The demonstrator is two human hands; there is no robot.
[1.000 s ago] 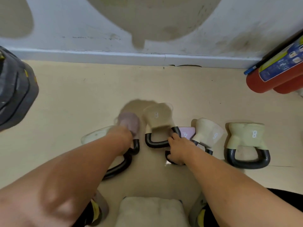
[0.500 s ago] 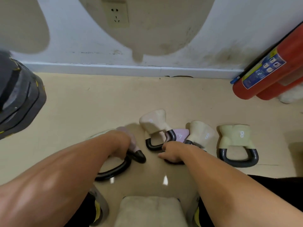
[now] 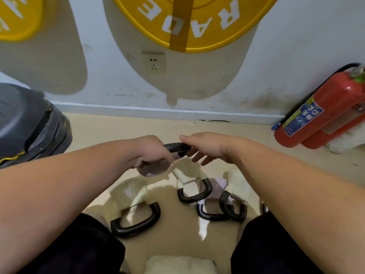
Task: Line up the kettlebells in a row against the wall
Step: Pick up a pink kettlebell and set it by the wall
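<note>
Beige floor point(image 3: 122, 133) runs up to a white skirting and a scuffed white wall point(image 3: 276, 46); a yellow plate point(image 3: 197, 22) hangs above a socket point(image 3: 155, 63); a red extinguisher point(image 3: 324, 113) leans at the right, a dark stack of plates point(image 3: 29, 123) sits at the left. Well short of the wall, the kettlebells lie bunched on the floor: a cream one point(image 3: 136, 208) nearest the left knee, another cream one point(image 3: 189, 180) beside it, a pink one point(image 3: 214, 196) and one more partly hidden, handles overlapping. The left hand point(image 3: 152, 153) is closed, its grip on a pinkish kettlebell point(image 3: 156, 169) raised above the heap, black handle showing past the knuckles; the right hand point(image 3: 207, 148) hovers open, fingers spread, touching or just over that handle; I cannot tell which. Risk, to my eye: one hand carries the load, so it could swing or slip onto the bells or knees below; tangled handles could snag; the extinguisher leaves little room at the right end of any row.
</note>
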